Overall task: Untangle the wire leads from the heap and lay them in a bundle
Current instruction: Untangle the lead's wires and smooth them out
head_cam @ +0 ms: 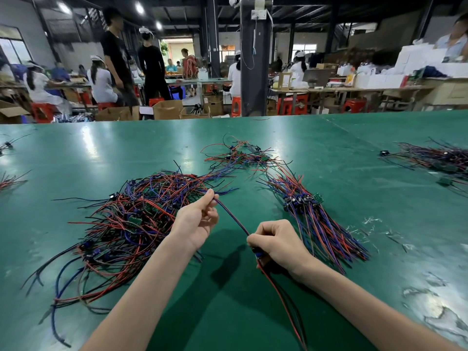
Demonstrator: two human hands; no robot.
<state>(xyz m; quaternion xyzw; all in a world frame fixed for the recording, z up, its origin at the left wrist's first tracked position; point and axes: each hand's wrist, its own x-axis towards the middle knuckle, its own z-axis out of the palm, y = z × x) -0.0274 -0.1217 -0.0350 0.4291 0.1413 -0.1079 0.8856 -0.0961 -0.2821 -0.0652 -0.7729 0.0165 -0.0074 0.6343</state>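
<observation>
**One lead stretched between both hands**

The left hand [196,219] is raised over the near edge of the heap [131,219] and pinches a lead [233,217] between thumb and forefinger, the other fingers curled loosely below. The lead runs taut down and to the right into the right hand [274,243], whose fingers are curled round it in a fist just above the table [101,148]. A small blue part shows under that fist, and red and black wires trail from it toward the bottom edge of the view.

The heap, a loose tangle of red, blue and black wires with small green boards, lies on the green table to the left of the hands. The lead's far end reaches back into it beside the left thumb. The bundle [314,219] lies just right of the right hand, its wires roughly parallel, boards at the far end. A smaller tangle [240,155] sits beyond, between heap and bundle. Another pile [435,158] lies far right, well apart.
</observation>
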